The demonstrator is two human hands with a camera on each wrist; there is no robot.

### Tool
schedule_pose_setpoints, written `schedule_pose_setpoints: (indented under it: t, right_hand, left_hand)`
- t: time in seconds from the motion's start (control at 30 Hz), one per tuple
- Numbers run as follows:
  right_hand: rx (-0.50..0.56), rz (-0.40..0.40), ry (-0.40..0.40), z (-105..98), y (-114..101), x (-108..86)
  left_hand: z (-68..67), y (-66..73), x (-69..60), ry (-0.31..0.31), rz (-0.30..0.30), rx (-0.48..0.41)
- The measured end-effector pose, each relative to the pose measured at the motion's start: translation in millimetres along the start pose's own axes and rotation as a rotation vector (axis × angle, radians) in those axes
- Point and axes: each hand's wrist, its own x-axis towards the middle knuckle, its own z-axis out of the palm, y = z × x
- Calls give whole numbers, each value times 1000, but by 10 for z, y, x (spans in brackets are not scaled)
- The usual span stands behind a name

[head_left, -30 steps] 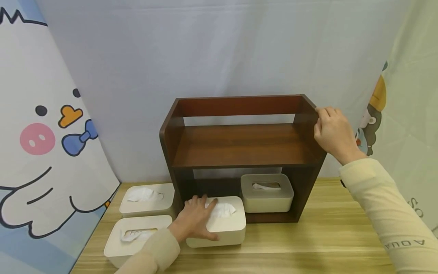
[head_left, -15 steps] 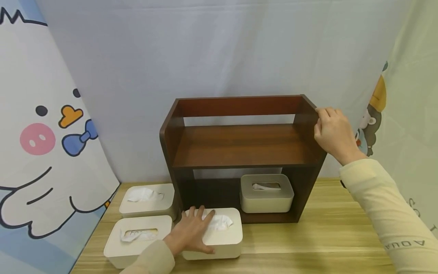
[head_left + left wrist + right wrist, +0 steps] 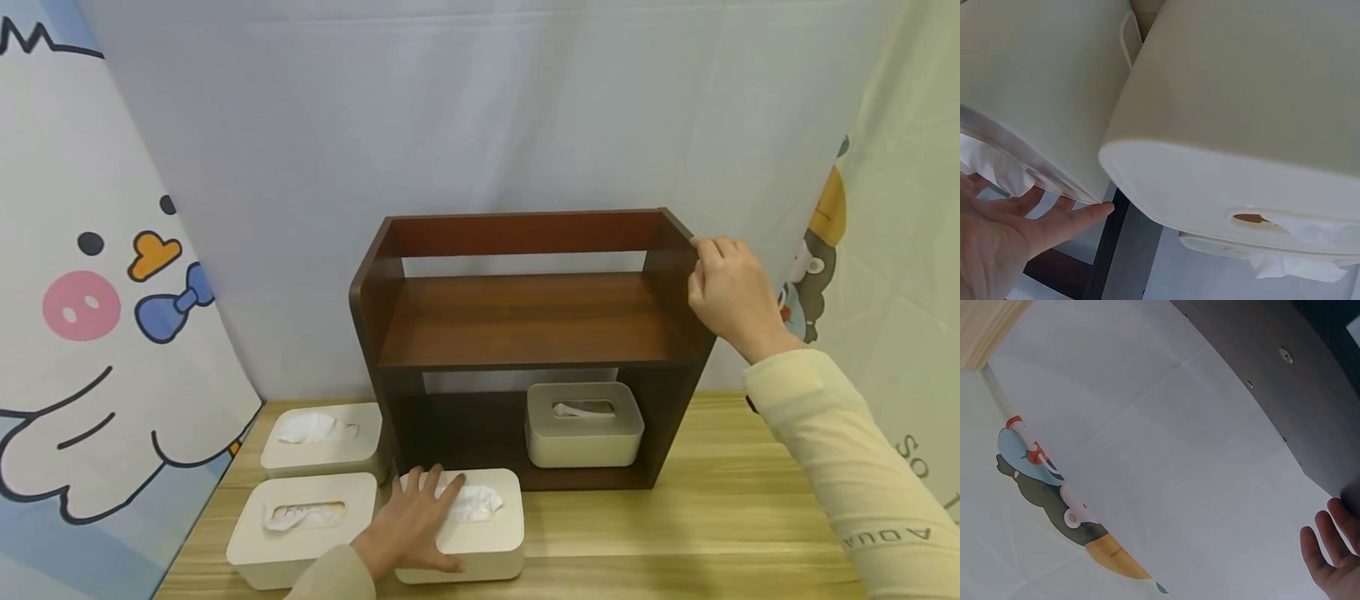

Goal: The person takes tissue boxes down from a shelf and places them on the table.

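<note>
In the head view my left hand (image 3: 412, 521) spans a cream tissue box (image 3: 491, 546) on the table in front of the dark brown desktop shelf (image 3: 540, 365). The fingers spread across the lid to its back edge and the thumb lies on the front side. White tissue shows in the slot. The left wrist view shows that hand (image 3: 1029, 231) at the box's lid edge. My right hand (image 3: 731, 287) grips the upper edge of the shelf's right side panel; in the right wrist view its fingers (image 3: 1329, 540) meet that panel, and the grip is partly out of frame.
A tissue box with a greyish-looking lid (image 3: 585, 425) stands at the right of the lower compartment. Two more boxes, a front one (image 3: 300, 533) and a rear one (image 3: 322, 437), stand left of the shelf. A cloth wall (image 3: 487, 108) hangs behind the wooden table (image 3: 720, 517).
My left hand has slid the tissue box away from the shelf, toward me and slightly left. My right hand and the shelf have stayed in place.
</note>
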Motion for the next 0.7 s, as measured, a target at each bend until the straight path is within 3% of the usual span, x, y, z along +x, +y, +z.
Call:
schedule_pose_setpoints:
  t: [0.23,0.7]
  right_hand:
    - [0,-1,9,-23,-13,8]
    - [7,-5,13,-25,-12,-3]
  left_hand:
    - [2,9,-20,22,9,-2]
    - [-289,64,59,-186,-25,-49]
